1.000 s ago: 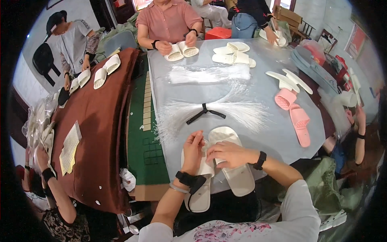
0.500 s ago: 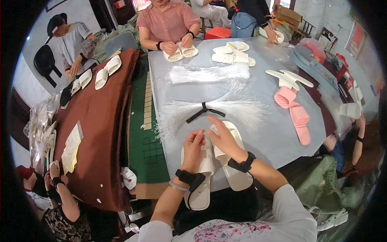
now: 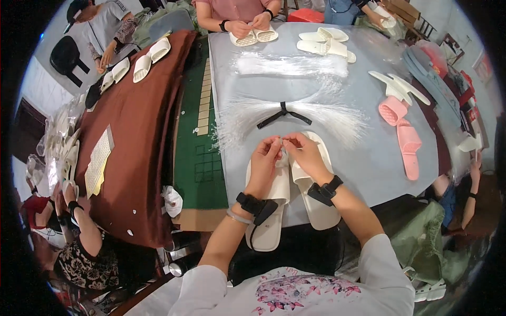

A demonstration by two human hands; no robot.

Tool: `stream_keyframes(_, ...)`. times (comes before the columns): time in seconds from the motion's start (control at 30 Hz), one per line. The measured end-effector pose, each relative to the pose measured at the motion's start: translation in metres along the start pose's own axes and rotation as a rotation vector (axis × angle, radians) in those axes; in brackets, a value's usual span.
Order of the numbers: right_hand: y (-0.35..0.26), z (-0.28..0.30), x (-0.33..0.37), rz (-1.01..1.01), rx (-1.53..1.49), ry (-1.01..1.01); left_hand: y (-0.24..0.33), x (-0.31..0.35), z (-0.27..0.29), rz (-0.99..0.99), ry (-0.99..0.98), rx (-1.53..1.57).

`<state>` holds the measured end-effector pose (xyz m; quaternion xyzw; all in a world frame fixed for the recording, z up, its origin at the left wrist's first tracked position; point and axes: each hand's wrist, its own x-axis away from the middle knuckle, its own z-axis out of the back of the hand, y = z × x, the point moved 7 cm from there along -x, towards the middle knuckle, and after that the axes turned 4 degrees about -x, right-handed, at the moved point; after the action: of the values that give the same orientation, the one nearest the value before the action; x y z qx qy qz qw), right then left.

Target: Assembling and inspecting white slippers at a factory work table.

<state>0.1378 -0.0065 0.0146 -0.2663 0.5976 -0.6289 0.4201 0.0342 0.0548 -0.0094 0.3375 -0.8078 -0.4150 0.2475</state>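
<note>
Over a pair of cream slippers, my left hand (image 3: 265, 158) and my right hand (image 3: 305, 155) meet fingertip to fingertip. Both are closed in a pinch; whatever lies between the fingers is too small to make out. The left slipper (image 3: 270, 226) and the right slipper (image 3: 321, 208) lie side by side at the table's near edge, their straps partly covered by my hands. Just beyond them is a bundle of thin white plastic strands (image 3: 327, 118), bound in the middle with a black tie (image 3: 283, 111). A second heap of white strands (image 3: 290, 66) lies farther back.
Pink slippers (image 3: 408, 142) and cream slippers (image 3: 400, 89) lie to the right on the grey tabletop (image 3: 363, 181). A co-worker's hands (image 3: 245, 29) hold slippers across the table. Left are a green mat (image 3: 203, 181) and a brown-covered table (image 3: 129, 179) with paper sheets (image 3: 100, 158).
My right hand's fingers have gone from stretched out to pinched, meeting my left fingertips. The whole view has shifted, with the table now higher in it. The slippers stay in place.
</note>
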Motion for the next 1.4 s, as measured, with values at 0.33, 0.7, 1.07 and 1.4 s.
stream_keyframes(0.33,0.001,0.001,0.005,-0.065,-0.009,-0.029,-0.004,0.001,-0.002,-0.034,-0.020,-0.037)
stream_keyframes(0.7,0.002,0.002,0.004,-0.016,0.037,-0.033,-0.008,0.000,0.002,0.007,0.047,-0.086)
stream_keyframes(1.07,-0.003,-0.004,0.008,-0.028,0.004,-0.048,-0.004,0.003,0.004,-0.072,0.053,-0.064)
stream_keyframes(1.4,0.002,-0.005,0.004,-0.036,-0.045,-0.071,-0.002,0.004,0.001,-0.047,0.068,-0.058)
